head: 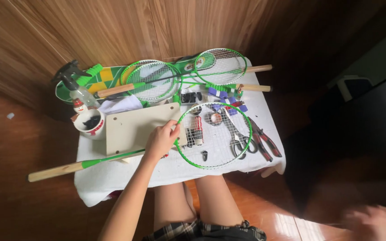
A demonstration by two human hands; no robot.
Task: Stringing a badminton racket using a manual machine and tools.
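A small table with a white cloth (pixel 112 178) stands by a brown wood wall (pixel 90 27), on a shiny wood floor (pixel 14 147). The left hand (pixel 161 142) has its fingers curled around the rim of a green racket (pixel 214 135) lying on the cloth, partly over a pale board (pixel 135 127). The right hand (pixel 374 222) is blurry, low and far off to the side; I cannot tell if it is open. Scissors (pixel 237 138) and pliers (pixel 264 142) lie under the strings.

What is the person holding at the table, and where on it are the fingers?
The left hand grips a green badminton racket at the rim of its head, beside the shaft. The right hand, blurred and low, seems empty.
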